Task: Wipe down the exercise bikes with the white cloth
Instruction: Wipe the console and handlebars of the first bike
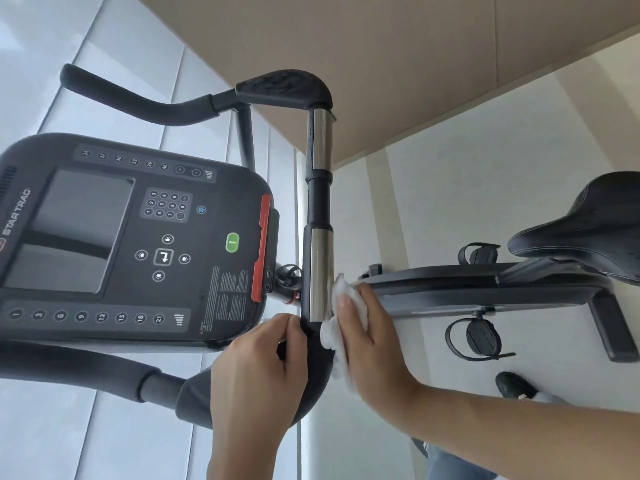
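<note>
now right hand (372, 336) presses white cloth (332, 332) against handlebar (320, 271) edge; left hand (258, 368) fingers pinch bar.

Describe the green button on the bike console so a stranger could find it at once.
Start at the big dark console with its two screens. Move from the arrow keys toward the red strip along its edge. The green button lies between them, the only green oval there.

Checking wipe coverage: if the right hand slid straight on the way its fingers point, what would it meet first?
Probably more of the handlebar's chrome section; the right hand already presses the white cloth against it.
</note>
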